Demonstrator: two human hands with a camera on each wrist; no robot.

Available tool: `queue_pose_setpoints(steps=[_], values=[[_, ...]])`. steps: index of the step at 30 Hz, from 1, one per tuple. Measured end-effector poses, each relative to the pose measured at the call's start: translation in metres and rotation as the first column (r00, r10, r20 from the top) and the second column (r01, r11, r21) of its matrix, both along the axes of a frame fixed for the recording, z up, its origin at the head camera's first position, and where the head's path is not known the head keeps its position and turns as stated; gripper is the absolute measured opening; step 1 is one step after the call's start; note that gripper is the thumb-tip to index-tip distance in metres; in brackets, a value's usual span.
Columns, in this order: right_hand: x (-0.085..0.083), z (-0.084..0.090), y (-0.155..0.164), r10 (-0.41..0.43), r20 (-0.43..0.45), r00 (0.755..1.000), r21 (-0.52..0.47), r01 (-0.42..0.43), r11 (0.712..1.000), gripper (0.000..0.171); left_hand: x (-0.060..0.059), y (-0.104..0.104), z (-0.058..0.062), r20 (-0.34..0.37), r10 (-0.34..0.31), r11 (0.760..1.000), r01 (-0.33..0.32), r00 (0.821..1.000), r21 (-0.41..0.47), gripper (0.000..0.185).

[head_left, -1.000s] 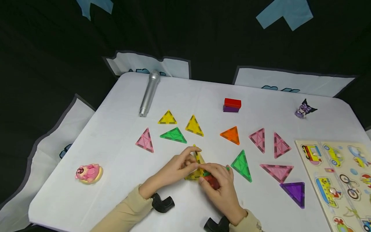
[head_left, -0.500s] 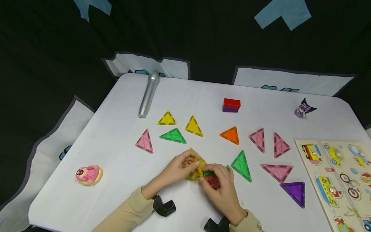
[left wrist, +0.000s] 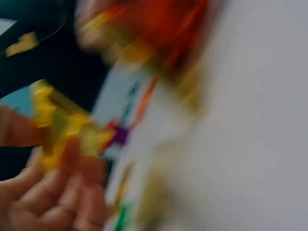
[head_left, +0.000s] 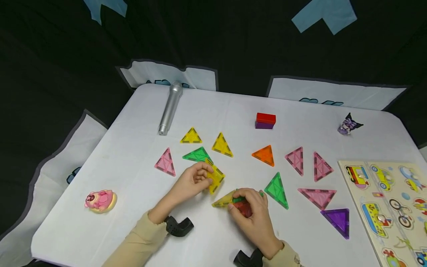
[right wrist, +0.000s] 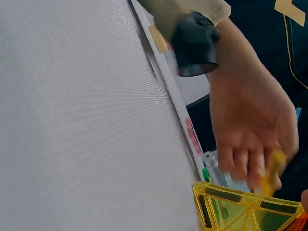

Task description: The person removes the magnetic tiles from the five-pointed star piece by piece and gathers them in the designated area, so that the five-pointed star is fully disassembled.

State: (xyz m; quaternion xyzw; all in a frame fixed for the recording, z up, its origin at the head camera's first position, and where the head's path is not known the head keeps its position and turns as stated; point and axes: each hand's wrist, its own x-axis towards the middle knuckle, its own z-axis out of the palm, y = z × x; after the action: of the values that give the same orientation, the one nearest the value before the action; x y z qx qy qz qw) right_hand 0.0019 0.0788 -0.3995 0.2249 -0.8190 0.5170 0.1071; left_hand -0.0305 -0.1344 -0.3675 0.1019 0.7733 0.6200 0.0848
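In the head view my left hand (head_left: 188,187) pinches a yellow triangular magnetic tile (head_left: 217,178) between thumb and fingers, raised near a flat green tile (head_left: 197,154). The same tile (left wrist: 60,127) appears blurred in the left wrist view. My right hand (head_left: 253,217) grips a small cluster of joined magnetic tiles on the table. A red tile (head_left: 244,208) and a bit of green show under its fingers, and a yellow tile (head_left: 222,201) sticks out to the left. The right wrist view shows that yellow part (right wrist: 240,204) close up; the palm hides much of the cluster.
Loose triangular tiles lie around: yellow (head_left: 222,145), pink (head_left: 165,162), orange (head_left: 264,155), green (head_left: 277,191) and purple (head_left: 337,221). A silver microphone (head_left: 171,108), red-and-purple blocks (head_left: 265,121), a dark-eared figurine (head_left: 348,125), a pink bear toy (head_left: 101,201) and a picture puzzle board (head_left: 363,193) stand farther out.
My left hand has pulled a yellow tile off the cluster and moved it left and slightly up. The right hand keeps its grip in nearly the same place.
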Motion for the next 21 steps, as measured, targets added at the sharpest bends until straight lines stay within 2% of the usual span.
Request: queue_pose_setpoints(steps=[2, 6, 9, 12, 15, 18, 21], values=[[0.000, -0.001, 0.000, 0.003, 0.002, 1.000, -0.002, -0.003, 1.000, 0.022, -0.001, -0.015, 0.008, 0.008, -0.004, 0.992, 0.005, 1.000, -0.125, 0.019], [0.000, -0.001, 0.000, 0.008, 0.012, 1.000, -0.005, -0.008, 1.000, 0.021, 0.000, -0.039, 0.017, 0.051, -0.056, 0.940, 0.070, 0.997, -0.335, 0.017], [0.000, -0.001, 0.001, 0.016, 0.007, 1.000, -0.004, -0.016, 1.000, 0.021, 0.001, -0.048, 0.018, 0.093, -0.114, 0.891, 0.143, 0.989, -0.431, 0.017], [0.000, -0.001, 0.002, 0.030, -0.006, 1.000, 0.002, -0.030, 1.000, 0.021, 0.002, -0.052, 0.017, 0.119, -0.143, 0.847, 0.184, 0.983, -0.498, 0.016], [-0.001, 0.000, 0.003, 0.040, -0.009, 0.999, 0.020, -0.040, 0.999, 0.021, 0.003, -0.050, 0.018, 0.133, -0.166, 0.830, 0.211, 0.977, -0.516, 0.012], [-0.002, 0.000, 0.004, 0.040, -0.003, 0.999, 0.043, -0.040, 0.998, 0.023, 0.005, -0.040, 0.019, 0.190, -0.228, 0.859, 0.289, 0.955, -0.423, 0.014], [-0.002, 0.000, 0.005, 0.042, -0.010, 0.999, 0.054, -0.042, 0.998, 0.024, 0.010, -0.022, 0.018, 0.268, -0.296, 0.882, 0.370, 0.917, -0.291, 0.027]])
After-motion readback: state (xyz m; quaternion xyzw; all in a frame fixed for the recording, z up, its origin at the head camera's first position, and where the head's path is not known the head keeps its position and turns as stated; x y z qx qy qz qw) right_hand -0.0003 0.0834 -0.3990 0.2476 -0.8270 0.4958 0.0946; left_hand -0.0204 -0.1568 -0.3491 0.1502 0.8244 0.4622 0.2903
